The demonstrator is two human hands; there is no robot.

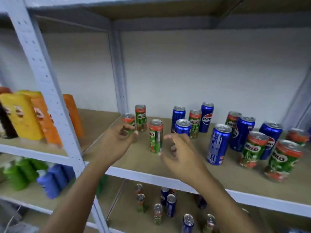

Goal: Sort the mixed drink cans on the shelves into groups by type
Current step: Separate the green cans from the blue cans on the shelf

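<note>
Cans of Milo (254,148) and Pepsi (218,145) stand mixed on the middle shelf (151,177). Left hand (116,140) fingers curl round the leftmost Milo (128,118). Right hand (181,153) hovers beside the near Milo (155,137), fingers apart.

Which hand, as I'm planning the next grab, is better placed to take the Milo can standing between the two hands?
Right. The right hand is open, fingers beside the middle Milo can; the left hand seems to hold the leftmost Milo can.

Blurred packets (21,115), Milo can (128,118) half hidden by left hand (114,140)
</note>
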